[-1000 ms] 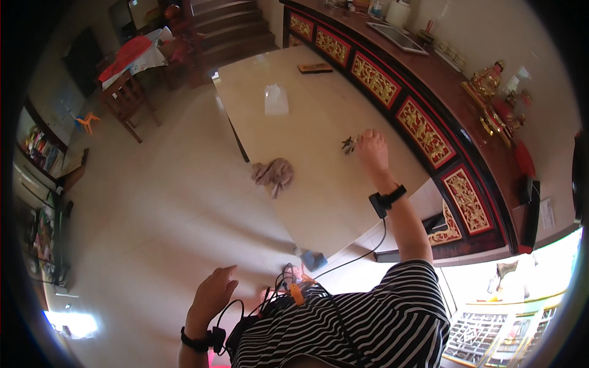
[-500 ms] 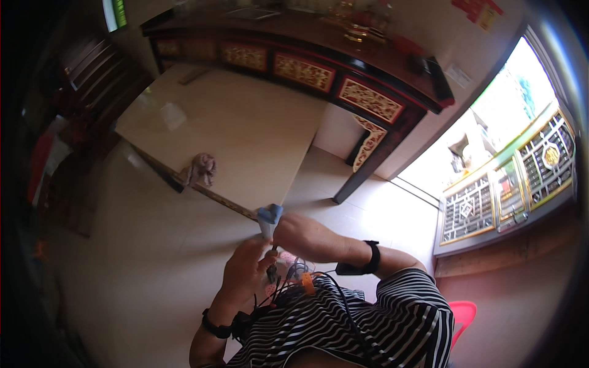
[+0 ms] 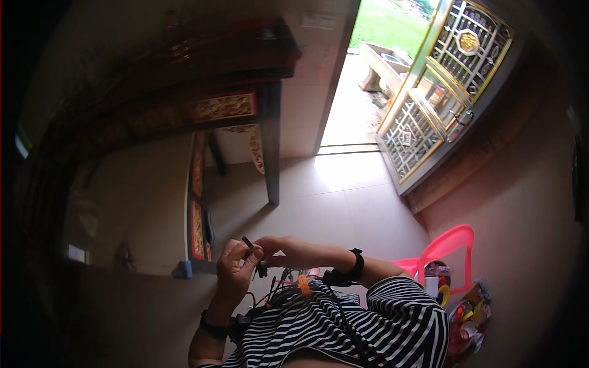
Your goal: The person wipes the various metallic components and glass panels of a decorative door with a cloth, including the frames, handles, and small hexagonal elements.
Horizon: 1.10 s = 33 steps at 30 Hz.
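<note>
My left hand [image 3: 233, 270] is closed, with a short dark stick-like object [image 3: 247, 242] between its thumb and fingers. Its exact kind does not show. My right hand [image 3: 273, 248] meets it from the right, fingers curled in against the left thumb; what those fingertips grip is hidden. A small black piece [image 3: 262, 270] hangs just under both hands. Left of them, a blue piece [image 3: 182, 270] covers the near corner of the pale-topped table [image 3: 135, 202]. A crumpled cloth [image 3: 126, 257], blurred, lies on that table.
A dark carved sideboard [image 3: 270, 141] stands beyond the table. An open doorway [image 3: 346, 104] and a metal-grille door [image 3: 423, 116] are ahead right. To my right is a pink plastic chair [image 3: 466, 260] with assorted items. Cables [image 3: 282, 285] run across my striped shirt.
My view has swung to the right, toward the door and the pink chair. Both hands were beside the blue-covered table corner; now they are apart from it, still together, with the dark object showing above the fingers.
</note>
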Tool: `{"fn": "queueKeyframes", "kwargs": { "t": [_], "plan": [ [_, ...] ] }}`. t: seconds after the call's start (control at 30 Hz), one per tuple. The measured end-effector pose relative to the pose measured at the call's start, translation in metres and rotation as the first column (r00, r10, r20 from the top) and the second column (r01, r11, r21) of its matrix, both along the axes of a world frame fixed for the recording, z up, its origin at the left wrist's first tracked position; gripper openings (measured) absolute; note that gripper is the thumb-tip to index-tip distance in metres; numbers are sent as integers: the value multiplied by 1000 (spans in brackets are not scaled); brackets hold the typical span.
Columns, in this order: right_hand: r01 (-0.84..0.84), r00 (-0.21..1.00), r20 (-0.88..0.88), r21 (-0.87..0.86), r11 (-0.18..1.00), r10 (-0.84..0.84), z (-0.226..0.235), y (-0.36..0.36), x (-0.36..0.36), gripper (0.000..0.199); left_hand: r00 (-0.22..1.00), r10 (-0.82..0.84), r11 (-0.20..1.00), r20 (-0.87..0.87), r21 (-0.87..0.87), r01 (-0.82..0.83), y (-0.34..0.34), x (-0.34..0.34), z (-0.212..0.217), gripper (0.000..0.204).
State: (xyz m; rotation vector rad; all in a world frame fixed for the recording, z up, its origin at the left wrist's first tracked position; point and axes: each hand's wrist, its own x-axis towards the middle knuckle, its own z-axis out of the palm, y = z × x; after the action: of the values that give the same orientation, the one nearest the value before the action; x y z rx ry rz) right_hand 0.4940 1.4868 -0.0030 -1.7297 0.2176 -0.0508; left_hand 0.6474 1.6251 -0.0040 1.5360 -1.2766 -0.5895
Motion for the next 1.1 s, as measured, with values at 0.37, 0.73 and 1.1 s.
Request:
{"fn": "queueKeyframes", "kwargs": {
  "t": [0.37,0.73,1.1],
  "plan": [
    [337,895,71,536,774,-440,-18,-176,-172,36,896,-430,903,-108,-40,428,-249,-123,23,13],
    [599,740,74,380,705,-668,-3,-275,-192,35,689,-649,728,-323,-1,686,-411,-138,18,27],
    [825,500,62,270,497,-864,24,-370,-144,37,610,-690,671,-390,-28,741,-538,-104,6,28]
  ]
}}
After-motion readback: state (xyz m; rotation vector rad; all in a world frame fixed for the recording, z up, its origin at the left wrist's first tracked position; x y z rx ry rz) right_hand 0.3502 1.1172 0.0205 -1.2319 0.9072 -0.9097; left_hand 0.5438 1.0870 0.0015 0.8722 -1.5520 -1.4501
